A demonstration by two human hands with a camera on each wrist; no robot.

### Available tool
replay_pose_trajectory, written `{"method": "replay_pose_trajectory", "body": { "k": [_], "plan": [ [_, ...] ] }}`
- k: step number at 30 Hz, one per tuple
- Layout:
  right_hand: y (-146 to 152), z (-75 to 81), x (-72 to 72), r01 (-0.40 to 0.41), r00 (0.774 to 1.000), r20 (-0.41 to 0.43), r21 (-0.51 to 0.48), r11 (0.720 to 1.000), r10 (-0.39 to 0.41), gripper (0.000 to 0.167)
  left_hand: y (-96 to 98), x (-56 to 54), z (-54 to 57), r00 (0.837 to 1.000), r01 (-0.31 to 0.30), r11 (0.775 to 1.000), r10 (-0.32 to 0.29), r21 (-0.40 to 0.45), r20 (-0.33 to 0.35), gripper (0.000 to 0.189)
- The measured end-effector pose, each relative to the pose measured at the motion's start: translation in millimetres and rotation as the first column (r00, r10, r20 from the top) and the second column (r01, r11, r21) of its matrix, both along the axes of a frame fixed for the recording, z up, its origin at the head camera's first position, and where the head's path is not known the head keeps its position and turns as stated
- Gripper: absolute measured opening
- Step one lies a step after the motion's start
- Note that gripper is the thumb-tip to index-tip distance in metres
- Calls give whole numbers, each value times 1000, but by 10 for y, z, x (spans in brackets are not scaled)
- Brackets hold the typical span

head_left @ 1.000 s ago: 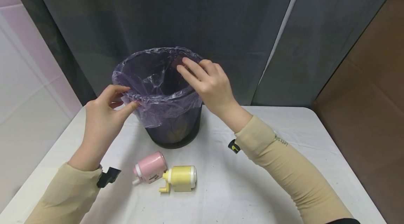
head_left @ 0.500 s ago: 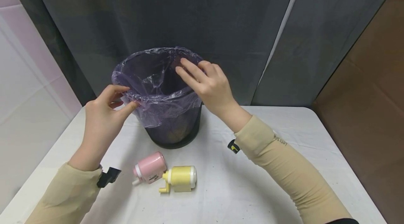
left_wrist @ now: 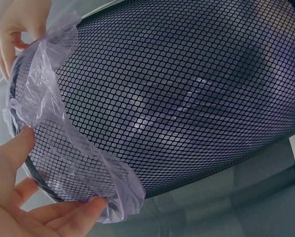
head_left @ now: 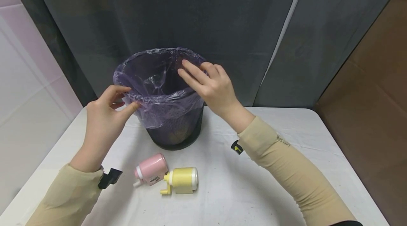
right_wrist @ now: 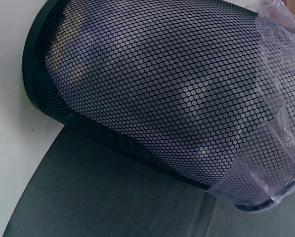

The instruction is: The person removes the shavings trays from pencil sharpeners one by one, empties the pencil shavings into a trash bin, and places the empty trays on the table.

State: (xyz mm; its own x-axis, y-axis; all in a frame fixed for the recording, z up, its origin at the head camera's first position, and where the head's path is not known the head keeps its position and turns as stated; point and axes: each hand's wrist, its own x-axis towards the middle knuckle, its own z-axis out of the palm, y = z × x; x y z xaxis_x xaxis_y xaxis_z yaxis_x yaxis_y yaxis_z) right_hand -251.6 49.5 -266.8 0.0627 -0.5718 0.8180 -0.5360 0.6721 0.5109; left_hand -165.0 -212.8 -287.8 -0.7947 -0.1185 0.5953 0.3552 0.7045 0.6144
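A black mesh trash can (head_left: 190,132) stands on the white table, lined with a thin purple garbage bag (head_left: 165,111) folded over its rim. At the near left of the rim, my left hand (head_left: 105,113) pinches the bag, thumb outside. Across the opening my right hand (head_left: 211,86) grips the right side of the rim, its fingertips over the inside; its thumb is hidden in the head view. The left wrist view shows the folded edge of the bag (left_wrist: 88,153) between the two hands. In the right wrist view the mesh wall of the can (right_wrist: 152,74) fills most of the picture.
On the white table (head_left: 241,190) in front of the can lie a pink hand-crank pencil sharpener (head_left: 152,168) and a yellow one (head_left: 182,179), close together. A dark grey curtain (head_left: 222,13) hangs behind the table.
Both hands stay nearly still at the rim; the right hand's fingertips have shifted very slightly. The can and the sharpeners have not moved.
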Motion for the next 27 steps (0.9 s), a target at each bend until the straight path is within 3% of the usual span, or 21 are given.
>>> {"method": "replay_pose_trajectory", "body": {
  "k": [18, 27],
  "plan": [
    [30, 35, -25, -14, 1000, -11, 61, 998, 15, 39, 1, 11, 14, 1000, -4, 1000, 4, -19, -13, 34],
    [65, 75, -49, 32, 999, -37, 108, 994, -28, 40, 4, 12, 17, 1000, -6, 1000, 6, -16, -9, 34]
  ]
}}
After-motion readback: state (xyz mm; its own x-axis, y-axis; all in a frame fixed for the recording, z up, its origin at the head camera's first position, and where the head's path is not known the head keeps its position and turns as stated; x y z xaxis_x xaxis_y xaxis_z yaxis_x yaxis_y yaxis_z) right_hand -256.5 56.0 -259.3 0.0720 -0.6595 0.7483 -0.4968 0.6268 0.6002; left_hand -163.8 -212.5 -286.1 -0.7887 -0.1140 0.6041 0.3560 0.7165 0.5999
